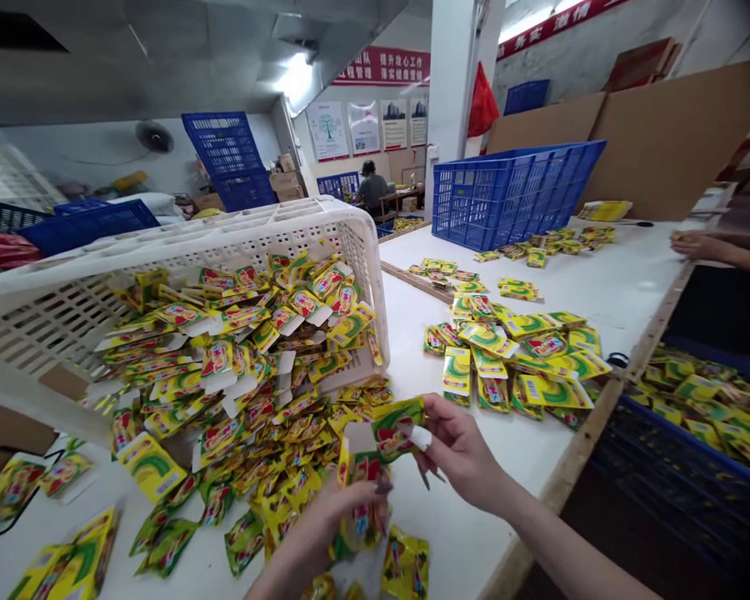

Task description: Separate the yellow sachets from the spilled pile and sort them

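My left hand point(334, 521) is closed around a bunch of yellow-green sachets point(357, 525) near the table's front edge. My right hand point(459, 450) pinches a small open carton point(391, 429) by its white flap, just above the left hand. Both hands are in front of a white plastic crate point(181, 242) tipped on its side, from which many flat cartons and sachets point(237, 367) spill onto the white table point(525, 450).
Filled cartons point(525, 358) lie piled at the right of the table. A blue crate point(506, 196) stands behind them. A blue bin of sachets point(712, 408) sits below the right edge. Another person's hand point(700, 244) rests at far right; a further person sits in the background.
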### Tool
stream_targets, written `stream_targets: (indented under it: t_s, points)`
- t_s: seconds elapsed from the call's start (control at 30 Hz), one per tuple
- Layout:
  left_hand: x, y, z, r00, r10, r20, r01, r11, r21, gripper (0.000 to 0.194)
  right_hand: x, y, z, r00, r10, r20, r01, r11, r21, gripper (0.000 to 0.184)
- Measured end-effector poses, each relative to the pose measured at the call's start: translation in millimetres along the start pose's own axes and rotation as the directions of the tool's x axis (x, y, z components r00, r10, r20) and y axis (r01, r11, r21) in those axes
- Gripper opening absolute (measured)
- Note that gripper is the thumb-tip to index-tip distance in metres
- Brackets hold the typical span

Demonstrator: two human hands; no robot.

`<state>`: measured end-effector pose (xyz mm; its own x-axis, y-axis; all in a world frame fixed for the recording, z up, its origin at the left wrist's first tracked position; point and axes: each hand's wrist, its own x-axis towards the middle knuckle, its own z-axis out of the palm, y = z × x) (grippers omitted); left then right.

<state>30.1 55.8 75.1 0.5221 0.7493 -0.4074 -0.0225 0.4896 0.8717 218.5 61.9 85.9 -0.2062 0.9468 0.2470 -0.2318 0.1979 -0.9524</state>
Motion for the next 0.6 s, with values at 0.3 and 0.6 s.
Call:
stream_targets:
  t_s: [0.3,0.6]
  points:
    - [-12,-5,15.1,0.991,0.132,-0.008,-0.131,0.989,0.07,0.042,-1,7,13,0.993,0.099,0.059,-0.098,0.995,-0.028,0.018]
    - [-7,-8,13.8,0.995,0.054,0.08,-0.066,0.985,0.159,0.05,-9,-26,2,0.945,-0.041,0.324,0.22,0.815,-0.537,0.026]
